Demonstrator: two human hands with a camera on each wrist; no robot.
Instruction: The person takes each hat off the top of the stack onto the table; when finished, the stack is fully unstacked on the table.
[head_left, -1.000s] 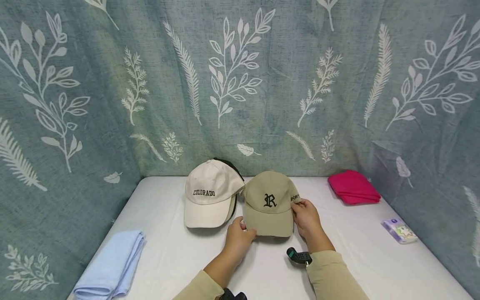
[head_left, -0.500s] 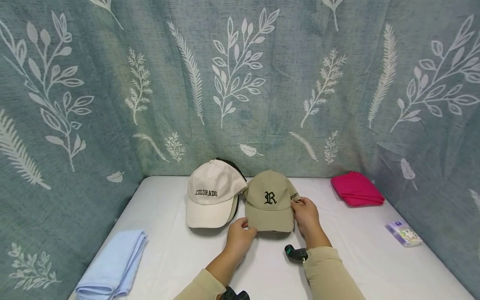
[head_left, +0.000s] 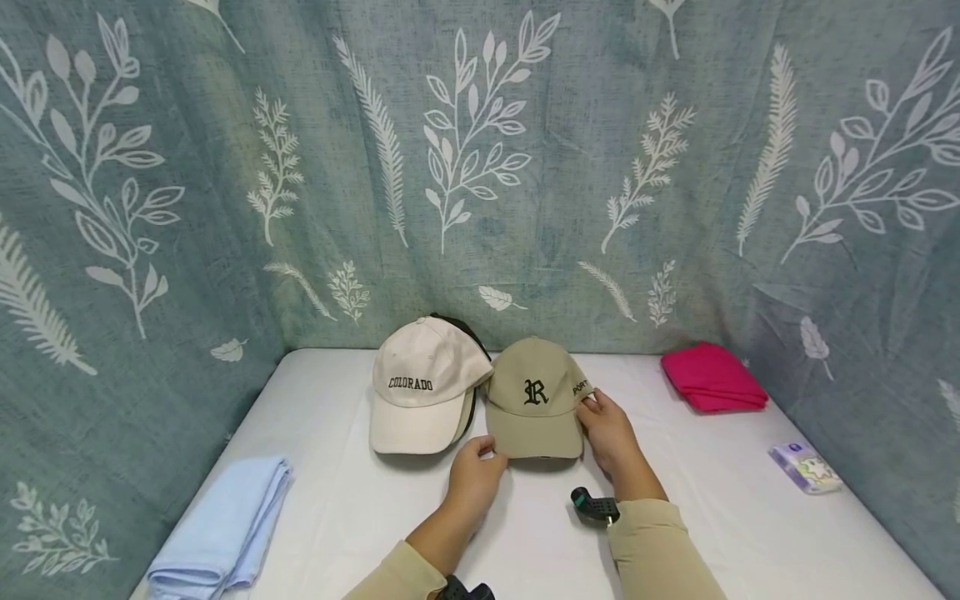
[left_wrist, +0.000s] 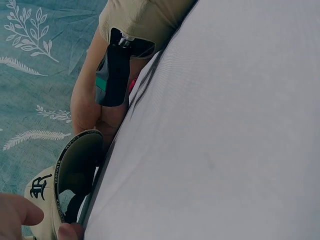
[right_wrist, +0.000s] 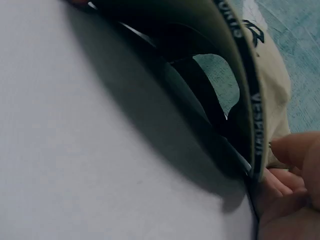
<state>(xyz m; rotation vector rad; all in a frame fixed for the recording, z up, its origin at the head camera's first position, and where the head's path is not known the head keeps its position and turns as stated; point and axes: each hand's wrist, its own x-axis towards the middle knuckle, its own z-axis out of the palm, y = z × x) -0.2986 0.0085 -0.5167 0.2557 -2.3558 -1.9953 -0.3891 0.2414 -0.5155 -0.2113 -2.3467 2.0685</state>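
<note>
A khaki cap with a black letter R faces forward at the back of the table. The left hand pinches the left corner of its brim, fingers bent. On the cap's other side, the right hand grips the side edge by the small lettering. The right wrist view shows the thumb and bent fingers at that edge and the hollow underside of the cap. Just left of it, a cream cap reading COLORADO sits against further caps, mostly hidden behind it.
A folded light blue cloth lies at the left edge of the white table. Towards the right are a folded red cloth and a small purple and white packet. Patterned curtains enclose the back and sides.
The khaki cap's brim has dropped slightly from its raised front edge, and its underside shows less from above. Both hands stay on the cap. The whole head view has shifted a little.
</note>
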